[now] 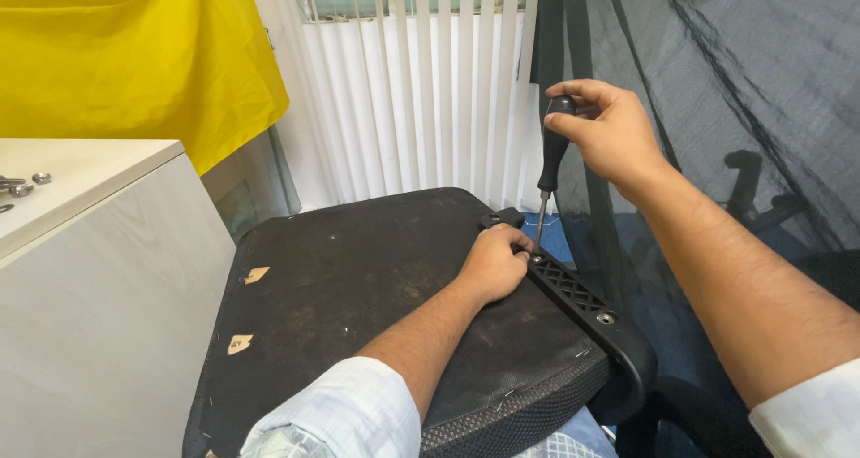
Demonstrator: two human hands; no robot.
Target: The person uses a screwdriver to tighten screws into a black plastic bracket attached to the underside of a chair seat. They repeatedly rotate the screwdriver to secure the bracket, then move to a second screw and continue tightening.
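Head view: I see the upturned chair seat filling the middle, boxed in by the white cabinet on its left edge and the black mesh backrest on its right. Open room lies toward the white blinds. My left hand presses curled on the seat beside the black bracket. My right hand grips the upright screwdriver, tip at the bracket. Loose bolts lie on the cabinet.

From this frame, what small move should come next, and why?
Probably turn the screwdriver: the right hand grips its handle upright, the tip sits at the black bracket by the left hand, which steadies it.
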